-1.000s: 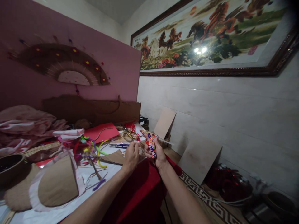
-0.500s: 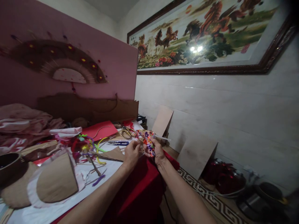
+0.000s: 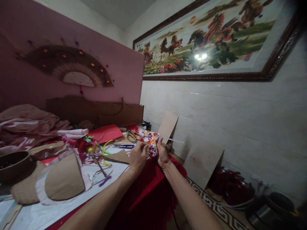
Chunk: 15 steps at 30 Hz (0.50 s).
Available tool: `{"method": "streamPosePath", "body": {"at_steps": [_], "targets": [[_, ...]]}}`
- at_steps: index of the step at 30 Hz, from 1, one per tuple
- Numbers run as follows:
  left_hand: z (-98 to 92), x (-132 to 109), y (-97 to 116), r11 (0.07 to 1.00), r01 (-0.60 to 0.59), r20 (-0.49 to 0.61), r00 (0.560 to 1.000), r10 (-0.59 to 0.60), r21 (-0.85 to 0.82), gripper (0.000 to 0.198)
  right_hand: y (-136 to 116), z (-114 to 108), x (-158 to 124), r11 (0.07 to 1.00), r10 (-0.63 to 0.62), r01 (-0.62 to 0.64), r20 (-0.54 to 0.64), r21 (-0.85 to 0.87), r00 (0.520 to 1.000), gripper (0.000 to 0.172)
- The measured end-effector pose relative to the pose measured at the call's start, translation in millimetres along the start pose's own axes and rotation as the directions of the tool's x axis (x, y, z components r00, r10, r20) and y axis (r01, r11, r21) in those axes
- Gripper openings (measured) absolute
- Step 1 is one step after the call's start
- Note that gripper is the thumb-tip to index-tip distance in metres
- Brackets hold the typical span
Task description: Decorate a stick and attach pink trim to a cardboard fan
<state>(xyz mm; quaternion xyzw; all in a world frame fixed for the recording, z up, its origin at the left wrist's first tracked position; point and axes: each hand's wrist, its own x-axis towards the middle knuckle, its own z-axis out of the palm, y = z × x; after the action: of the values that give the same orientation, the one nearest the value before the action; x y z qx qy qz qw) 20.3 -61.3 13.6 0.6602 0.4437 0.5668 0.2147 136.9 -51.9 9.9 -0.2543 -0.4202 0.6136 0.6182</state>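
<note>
Red cloth lies beneath hands angled inward at a glue gun.

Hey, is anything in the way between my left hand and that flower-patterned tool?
Nothing visible blocks it. Your left hand is right beside the flower-patterned tool, which is in your right hand. The blue snips lie off to the left, outside that gap. Whether hand and tool touch is hard to tell.
</note>
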Motion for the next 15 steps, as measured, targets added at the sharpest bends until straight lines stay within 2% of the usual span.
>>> {"method": "streamPosePath", "body": {"at_steps": [4, 7, 11, 15], "targets": [[0.2, -1.2, 0.8, 0.999, 0.001, 0.016, 1.000, -0.002, 0.051, 0.029, 2.8, -1.9, 0.3, 1.000, 0.010, -0.010, 0.045, 0.012, 0.999, 0.058], [0.3, -0.9, -1.3, 0.996, -0.003, -0.008, 1.000, 0.004, 0.092, 0.023, 3.3, -2.9, 1.3, 0.999, -0.029, 0.028, 0.032, 0.027, 0.999, 0.045], [0.7, 1.2, -4.5, 0.996, -0.020, -0.023, 0.999, 0.022, 0.091, 0.015, 0.6, 0.2, 0.1, 0.997, -0.070, 0.071, 0.055, -0.032, 0.996, 0.026], [-0.3, 2.9, -5.1, 0.994, -0.018, -0.006, 1.000, 0.019, 0.106, 0.017, -1.5, 4.8, -2.8, 0.992, -0.108, 0.110, 0.038, -0.067, 0.993, 0.027]]}}
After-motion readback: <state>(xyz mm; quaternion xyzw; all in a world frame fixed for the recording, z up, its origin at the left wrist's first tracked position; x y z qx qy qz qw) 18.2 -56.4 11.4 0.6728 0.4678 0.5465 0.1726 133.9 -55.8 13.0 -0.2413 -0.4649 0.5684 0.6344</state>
